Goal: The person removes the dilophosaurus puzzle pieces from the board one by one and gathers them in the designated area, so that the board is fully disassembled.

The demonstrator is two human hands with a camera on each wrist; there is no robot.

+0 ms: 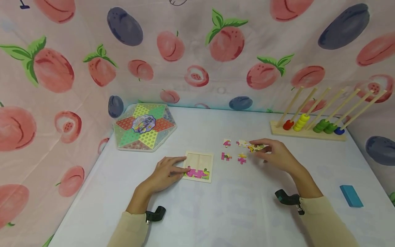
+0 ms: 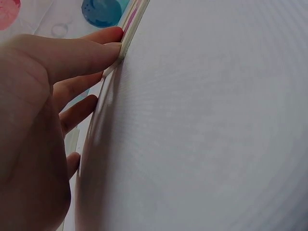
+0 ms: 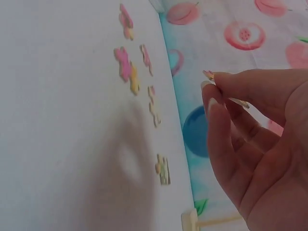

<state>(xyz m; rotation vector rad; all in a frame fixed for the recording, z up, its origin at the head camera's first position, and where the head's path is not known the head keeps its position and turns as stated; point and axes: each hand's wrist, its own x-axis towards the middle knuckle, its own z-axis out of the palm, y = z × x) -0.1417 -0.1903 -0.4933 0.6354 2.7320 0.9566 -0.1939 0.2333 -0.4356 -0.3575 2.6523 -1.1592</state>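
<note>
My left hand rests at the left side of a square wooden puzzle tray, its fingers fairly straight. The thumb lies over the pink puzzle pieces along the tray's bottom row, while the index fingertip touches the left rim. In the left wrist view, thumb and index finger meet the tray's edge. My right hand pinches a small puzzle piece between thumb and fingers, raised above the table. Loose pieces lie left of it: one pink, one pink and yellow, and others.
A hexagonal Chinese checkers box lies at the back left. At the back right stands a wooden peg rack with coloured beads on tall sticks. A blue block lies near the right edge. Fruit-printed cloth hangs behind the table.
</note>
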